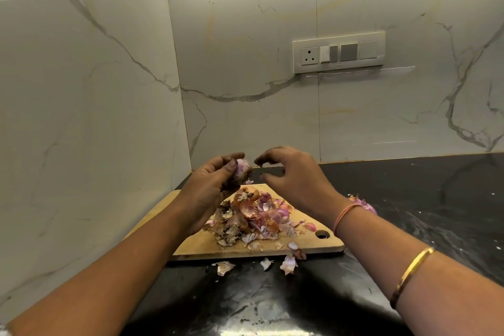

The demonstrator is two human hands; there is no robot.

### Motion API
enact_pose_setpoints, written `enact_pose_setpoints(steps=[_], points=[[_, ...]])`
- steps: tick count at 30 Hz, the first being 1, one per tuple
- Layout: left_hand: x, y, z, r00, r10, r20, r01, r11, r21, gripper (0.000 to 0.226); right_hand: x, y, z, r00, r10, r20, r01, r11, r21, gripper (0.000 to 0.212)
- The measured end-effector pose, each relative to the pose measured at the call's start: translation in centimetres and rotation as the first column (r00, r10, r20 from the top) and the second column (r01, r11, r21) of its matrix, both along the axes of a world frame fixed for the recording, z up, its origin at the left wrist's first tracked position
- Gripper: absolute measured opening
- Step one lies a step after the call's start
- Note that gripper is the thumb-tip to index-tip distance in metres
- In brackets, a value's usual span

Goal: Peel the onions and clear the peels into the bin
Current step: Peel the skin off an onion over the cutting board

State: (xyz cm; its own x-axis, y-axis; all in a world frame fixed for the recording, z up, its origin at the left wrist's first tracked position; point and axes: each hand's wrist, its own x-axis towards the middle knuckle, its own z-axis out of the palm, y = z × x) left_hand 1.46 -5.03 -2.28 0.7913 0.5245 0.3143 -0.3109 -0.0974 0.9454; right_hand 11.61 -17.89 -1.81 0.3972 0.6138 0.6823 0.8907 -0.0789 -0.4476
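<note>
Left hand (210,189) grips onion (243,169) over board (196,246)

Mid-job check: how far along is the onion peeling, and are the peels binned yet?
Done: a big pile of peels on the cutting board, and what looks like peeled onion behind the right wrist. In hand: the left hand holds an onion, partly skinned; the right hand hovers beside it. Left: clearing; stray peels lie on the counter, and no bin is in view.
</note>
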Motion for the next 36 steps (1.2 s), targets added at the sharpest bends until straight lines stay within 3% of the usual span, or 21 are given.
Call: enact_pose_setpoints(steps=[7,15,20,26,36], points=[[-0.23,-0.04,-0.23,0.999,-0.042,0.004,0.041,0.997,0.071,0.023,-0.55,0.19,-0.24,0.981,0.065,0.182,-0.052,0.996,-0.075,0.039],[-0.29,-0.24,-0.05,0.999,-0.024,0.043,0.022,0.999,0.034,0.018,-0.66,0.29,-0.43,0.962,0.017,0.271,-0.02,1.0,0.006,0.027],[-0.24,-0.08,0.21,0.998,-0.023,0.066,0.025,0.999,-0.032,0.019,-0.63,0.38,-0.64,0.963,-0.008,0.27,-0.011,0.998,0.066,0.018],[-0.21,0.0,-0.05,0.998,-0.025,0.058,0.027,0.999,-0.027,0.021,-0.69,0.46,-0.76,0.958,0.014,0.287,-0.037,0.996,0.077,0.03],[-0.26,-0.03,0.15,0.998,-0.025,0.065,0.03,0.997,-0.078,0.02,-0.58,0.56,-0.87,0.957,-0.022,0.291,-0.006,0.995,0.098,0.018]])
